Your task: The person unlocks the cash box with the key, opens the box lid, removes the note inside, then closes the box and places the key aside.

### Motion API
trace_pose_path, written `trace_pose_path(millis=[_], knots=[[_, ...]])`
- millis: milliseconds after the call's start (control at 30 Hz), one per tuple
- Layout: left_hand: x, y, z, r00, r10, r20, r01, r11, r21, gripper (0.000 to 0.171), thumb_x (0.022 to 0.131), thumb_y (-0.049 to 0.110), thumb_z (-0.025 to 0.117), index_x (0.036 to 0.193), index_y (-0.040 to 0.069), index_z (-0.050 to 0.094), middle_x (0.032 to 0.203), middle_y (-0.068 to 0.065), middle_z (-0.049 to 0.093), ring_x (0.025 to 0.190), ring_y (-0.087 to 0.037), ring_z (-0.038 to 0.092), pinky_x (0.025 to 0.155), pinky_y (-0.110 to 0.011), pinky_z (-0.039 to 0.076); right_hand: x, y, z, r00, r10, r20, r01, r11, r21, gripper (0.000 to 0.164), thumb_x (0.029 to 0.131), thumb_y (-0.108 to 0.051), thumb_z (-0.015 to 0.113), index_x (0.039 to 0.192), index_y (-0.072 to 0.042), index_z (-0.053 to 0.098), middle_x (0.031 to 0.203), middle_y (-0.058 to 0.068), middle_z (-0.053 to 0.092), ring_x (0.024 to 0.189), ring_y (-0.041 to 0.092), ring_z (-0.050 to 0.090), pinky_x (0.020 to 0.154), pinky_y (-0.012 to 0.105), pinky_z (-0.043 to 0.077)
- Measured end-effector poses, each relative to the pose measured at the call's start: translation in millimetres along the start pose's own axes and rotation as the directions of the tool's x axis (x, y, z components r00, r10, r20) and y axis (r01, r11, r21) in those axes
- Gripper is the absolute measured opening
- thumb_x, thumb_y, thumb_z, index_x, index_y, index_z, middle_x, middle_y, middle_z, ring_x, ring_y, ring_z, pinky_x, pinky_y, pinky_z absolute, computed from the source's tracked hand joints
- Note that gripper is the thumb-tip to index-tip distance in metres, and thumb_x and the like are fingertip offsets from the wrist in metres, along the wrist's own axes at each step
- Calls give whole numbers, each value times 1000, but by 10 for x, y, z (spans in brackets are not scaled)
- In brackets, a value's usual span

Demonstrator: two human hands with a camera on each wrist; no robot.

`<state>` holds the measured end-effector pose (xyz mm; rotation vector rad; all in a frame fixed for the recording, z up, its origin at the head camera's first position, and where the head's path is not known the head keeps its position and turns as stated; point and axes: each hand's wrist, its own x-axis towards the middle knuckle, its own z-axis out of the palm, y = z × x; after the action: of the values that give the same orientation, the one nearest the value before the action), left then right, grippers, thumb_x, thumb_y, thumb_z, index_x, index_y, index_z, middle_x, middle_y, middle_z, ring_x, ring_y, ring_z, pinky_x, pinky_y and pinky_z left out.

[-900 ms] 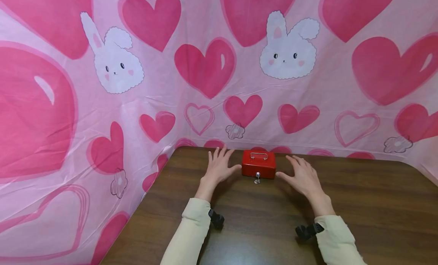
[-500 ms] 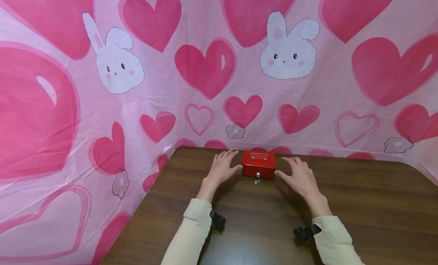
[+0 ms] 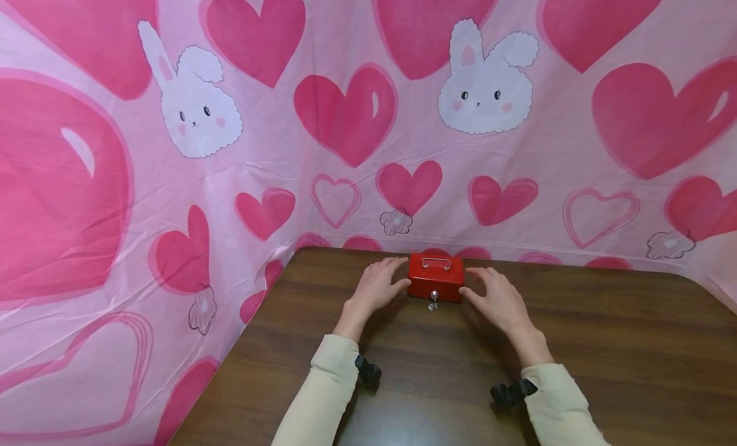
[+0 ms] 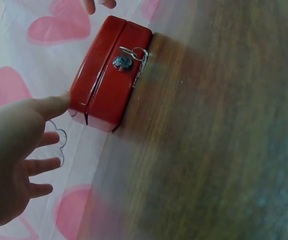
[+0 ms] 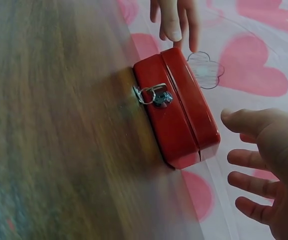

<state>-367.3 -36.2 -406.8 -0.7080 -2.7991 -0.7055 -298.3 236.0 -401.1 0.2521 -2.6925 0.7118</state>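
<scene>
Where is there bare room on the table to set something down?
Bare tabletop lies right of the right hand and between the sleeves. Both sides of the red box are crowded, by that hand and the left hand.

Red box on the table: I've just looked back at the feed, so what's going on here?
A person has the left-hand grip and right-hand grip open on either side of the red box, which sits on the table. The right thumb is just short of it; whether the left thumb touches, I can't tell. The lid is down, and keys hang at the lock.
</scene>
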Motion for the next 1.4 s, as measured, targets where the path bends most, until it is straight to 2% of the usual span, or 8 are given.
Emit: trace_pose_path(millis=[333, 600, 867, 1133, 1400], knots=[[1, 47, 12, 1000, 24, -9, -24, 1000, 12, 58, 94, 38, 65, 148, 26, 47, 147, -2, 54, 137, -24, 49, 116, -51, 34, 31, -31, 35, 999, -45, -10, 45, 999, 29, 47, 90, -29, 72, 130, -7, 62, 112, 14, 70, 101, 32, 61, 88, 55, 52], [4, 81, 27, 999, 51, -3, -51, 998, 39, 55, 96, 38, 63, 148, 26, 48, 146, -1, 55, 135, -23, 50, 116, -48, 35, 44, -94, 41, 998, -58, 21, 57, 998, 37, 41, 90, -28, 72, 125, -9, 65, 107, 11, 70, 96, 28, 62, 84, 52, 54], [18, 81, 49, 999, 51, 0, -50, 996, 69, 53, 97, 38, 61, 147, 28, 48, 146, -1, 55, 134, -23, 52, 114, -48, 37, 45, -144, 51, 998, -56, 40, 55, 998, 36, 36, 90, -28, 72, 121, -10, 68, 107, 10, 70, 98, 28, 61, 86, 52, 53], [17, 102, 60, 999, 46, 3, -46, 995, 90, 50, 97, 34, 62, 145, 28, 51, 144, -1, 56, 133, -23, 52, 114, -47, 38, 42, -230, 141, 996, -74, 51, 73, 997, 21, 34, 89, -25, 74, 119, -12, 69, 100, 7, 70, 89, 22, 53, 77, 41, 51], [5, 128, 63, 999, 42, 16, -44, 996, 79, 49, 97, 35, 62, 144, 27, 53, 143, -1, 57, 134, -22, 52, 114, -47, 38, 49, -305, 239, 992, -106, 74, 105, 994, 19, 30, 86, -22, 76, 114, -11, 71, 96, 5, 70, 86, 20, 54, 73, 39, 52]])
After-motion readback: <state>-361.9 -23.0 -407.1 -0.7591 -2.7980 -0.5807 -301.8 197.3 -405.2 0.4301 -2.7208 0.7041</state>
